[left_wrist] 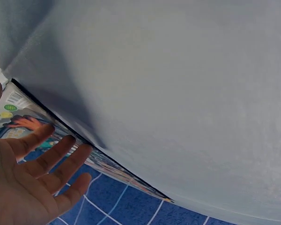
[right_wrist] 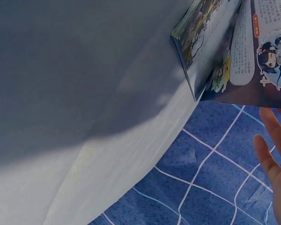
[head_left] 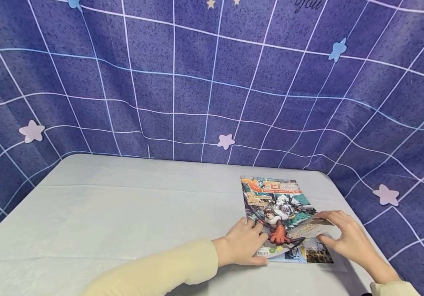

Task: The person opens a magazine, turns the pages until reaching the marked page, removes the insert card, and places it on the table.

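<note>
A magazine [head_left: 271,205] with an illustrated cover lies on the right part of the table, its front cover raised at the lower right so printed inside pages [head_left: 319,250] show. My left hand [head_left: 243,242] rests at the lower left of the cover beside the spine, fingers spread. In the left wrist view, the left hand [left_wrist: 42,173] has its fingers extended over the cover. My right hand [head_left: 352,238] touches the raised edge of the cover. The right wrist view shows the right hand [right_wrist: 278,154] with its thumb apart from the cover's inner side [right_wrist: 271,56]; some fingertips are hidden behind it.
A pale grey cloth covers the table [head_left: 123,213], which extends far to the left. Behind it and along both sides hangs a blue curtain [head_left: 182,94] with a grid and stars. The table's right edge runs close to my right hand.
</note>
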A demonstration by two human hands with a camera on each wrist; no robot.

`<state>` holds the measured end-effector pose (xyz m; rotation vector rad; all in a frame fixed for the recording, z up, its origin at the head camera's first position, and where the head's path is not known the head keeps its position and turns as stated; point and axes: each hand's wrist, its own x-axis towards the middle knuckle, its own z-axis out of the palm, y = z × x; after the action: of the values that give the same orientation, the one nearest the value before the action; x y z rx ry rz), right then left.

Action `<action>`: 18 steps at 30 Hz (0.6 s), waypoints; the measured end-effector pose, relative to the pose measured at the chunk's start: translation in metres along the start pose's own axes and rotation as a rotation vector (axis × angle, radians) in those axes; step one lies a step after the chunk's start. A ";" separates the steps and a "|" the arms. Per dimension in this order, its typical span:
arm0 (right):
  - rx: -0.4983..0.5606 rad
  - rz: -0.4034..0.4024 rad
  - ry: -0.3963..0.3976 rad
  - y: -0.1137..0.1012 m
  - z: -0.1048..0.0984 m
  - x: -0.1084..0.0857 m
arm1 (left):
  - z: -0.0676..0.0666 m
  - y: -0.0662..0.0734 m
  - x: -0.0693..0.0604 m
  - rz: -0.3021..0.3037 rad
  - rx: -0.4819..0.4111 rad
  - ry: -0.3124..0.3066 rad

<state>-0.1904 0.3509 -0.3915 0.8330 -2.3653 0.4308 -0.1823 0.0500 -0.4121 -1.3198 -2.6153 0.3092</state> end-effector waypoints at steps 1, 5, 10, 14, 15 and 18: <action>0.001 0.001 0.004 0.000 0.000 0.000 | 0.000 0.000 0.000 -0.003 -0.002 -0.002; 0.010 0.013 0.008 0.000 0.000 0.000 | 0.001 0.001 0.001 -0.012 -0.005 0.000; 0.026 0.032 0.010 0.001 0.000 0.000 | 0.000 0.000 0.000 -0.016 -0.021 0.015; 0.028 0.024 0.008 0.003 0.000 0.000 | -0.001 -0.001 -0.001 -0.014 -0.036 0.013; 0.028 0.017 0.007 0.003 0.000 0.000 | -0.001 -0.001 -0.001 -0.013 -0.043 0.012; 0.030 0.004 0.003 0.005 -0.001 0.000 | 0.000 -0.002 -0.001 -0.009 -0.066 0.012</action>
<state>-0.1931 0.3549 -0.3913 0.8408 -2.3634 0.4702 -0.1829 0.0478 -0.4116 -1.3251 -2.6422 0.2144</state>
